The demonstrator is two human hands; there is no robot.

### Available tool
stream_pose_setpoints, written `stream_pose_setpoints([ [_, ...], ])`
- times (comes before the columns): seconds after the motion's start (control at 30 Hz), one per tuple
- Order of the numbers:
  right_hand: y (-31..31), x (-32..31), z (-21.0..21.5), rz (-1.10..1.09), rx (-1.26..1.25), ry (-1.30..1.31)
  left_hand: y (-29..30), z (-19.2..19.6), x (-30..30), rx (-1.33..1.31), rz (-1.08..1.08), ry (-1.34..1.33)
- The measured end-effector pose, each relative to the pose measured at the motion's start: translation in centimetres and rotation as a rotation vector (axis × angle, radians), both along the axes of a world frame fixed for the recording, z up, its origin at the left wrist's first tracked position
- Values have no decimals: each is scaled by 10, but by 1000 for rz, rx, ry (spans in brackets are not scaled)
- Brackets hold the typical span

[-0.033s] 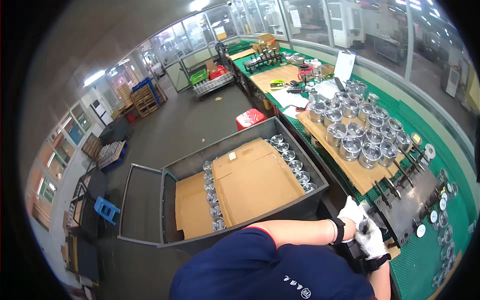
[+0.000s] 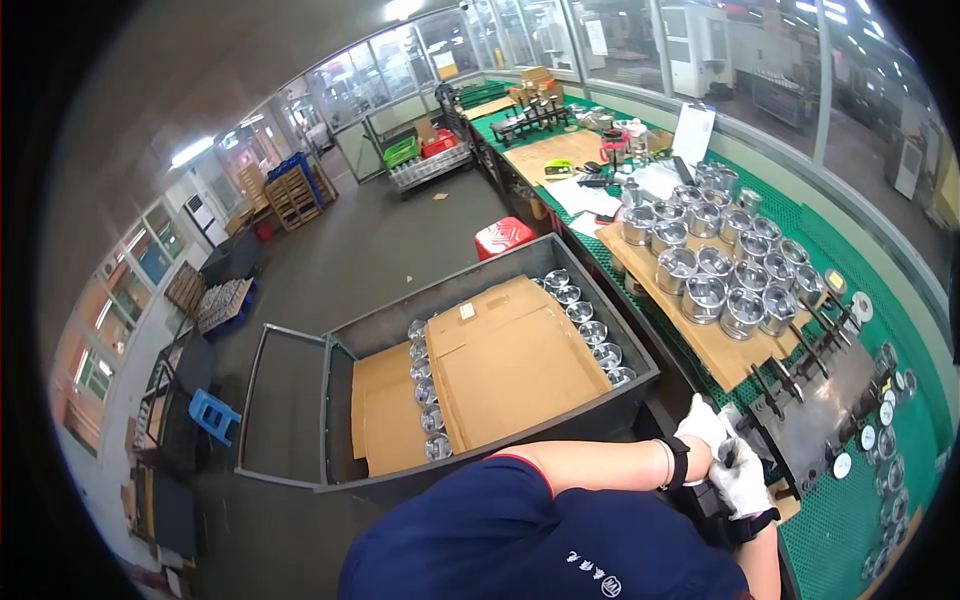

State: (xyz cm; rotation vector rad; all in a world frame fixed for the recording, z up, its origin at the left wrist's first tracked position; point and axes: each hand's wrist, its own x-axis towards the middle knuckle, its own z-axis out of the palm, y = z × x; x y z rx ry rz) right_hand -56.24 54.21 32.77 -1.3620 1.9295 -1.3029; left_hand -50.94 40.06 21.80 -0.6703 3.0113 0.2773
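Note:
At the near edge of the green-topped bench, my left hand (image 2: 704, 426) and my right hand (image 2: 742, 482), both in white gloves, are close together. The fingers of both are curled around a small grey and dark metal piece (image 2: 729, 454), mostly covered by the gloves, so its kind cannot be made out. Just beyond them is a metal fixture plate (image 2: 818, 415) with several black rods and clamps. Shiny cup-shaped metal parts, which look like pistons (image 2: 742, 312), stand in rows on a wooden board (image 2: 722, 366) farther along the bench.
To my left stands a dark metal bin (image 2: 480, 268) holding cardboard sheets (image 2: 515, 365) and rows of similar metal parts. A red stool (image 2: 503, 238) is behind it; a blue stool (image 2: 212, 415) is on the floor. More metal parts (image 2: 890, 470) and round gauges line the green mat (image 2: 835, 535).
The view has shifted very slightly. Both hands keep the same place and grip.

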Motion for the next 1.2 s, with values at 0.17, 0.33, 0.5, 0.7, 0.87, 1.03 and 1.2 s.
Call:
stream_pose_setpoints([
  [0.17, -15, 15, 39, 59, 98, -157, 16, 190, 48, -72, 50, -138],
  [0.33, -16, 36, 77, 251, 59, -23, 2, 152, 46, -227, 49, 429],
  [0.5, -20, 32, 82, 262, -51, 250, -6, 146, 42, -260, -57, 217],
  [0.7, -20, 39, 84, 51, -143, 561, -13, 100, 14, -407, -29, 87],
  [0.87, -25, 19, 57, 22, -6, 94, 6, 140, 23, -218, -3, -14],
  [1.03, -41, -7, 8, -78, -178, -699, 3, 168, 26, -60, -25, -47],
  [1.2, -44, 1, 57, 105, 31, 18, -6, 147, 27, -89, -85, -98],
])
